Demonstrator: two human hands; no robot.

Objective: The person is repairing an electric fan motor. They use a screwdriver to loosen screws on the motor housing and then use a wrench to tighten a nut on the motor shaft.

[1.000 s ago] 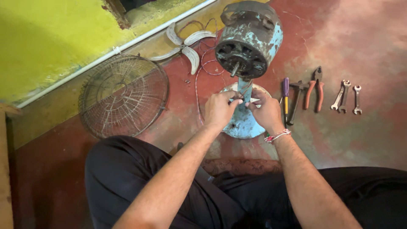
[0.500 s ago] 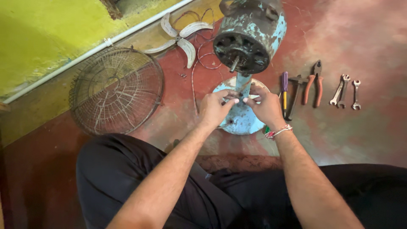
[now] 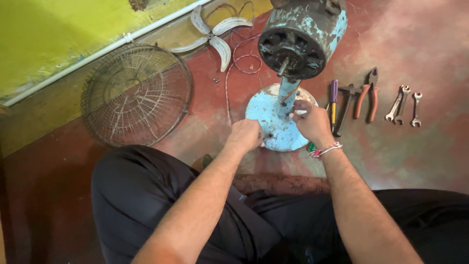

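One head-worn camera, looking steeply down from above a seated person's lap.

It faces forward and down over black-trousered legs onto a red cement floor, close enough that both forearms fill the lower frame. The round pale-blue metal fan base sits near the centre, the yellow-green wall crosses the upper left corner, and a row of hand tools lies right.

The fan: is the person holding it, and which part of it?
Yes. The right hand grips the blue fan's upright post; the left hand rests at the round base's edge.
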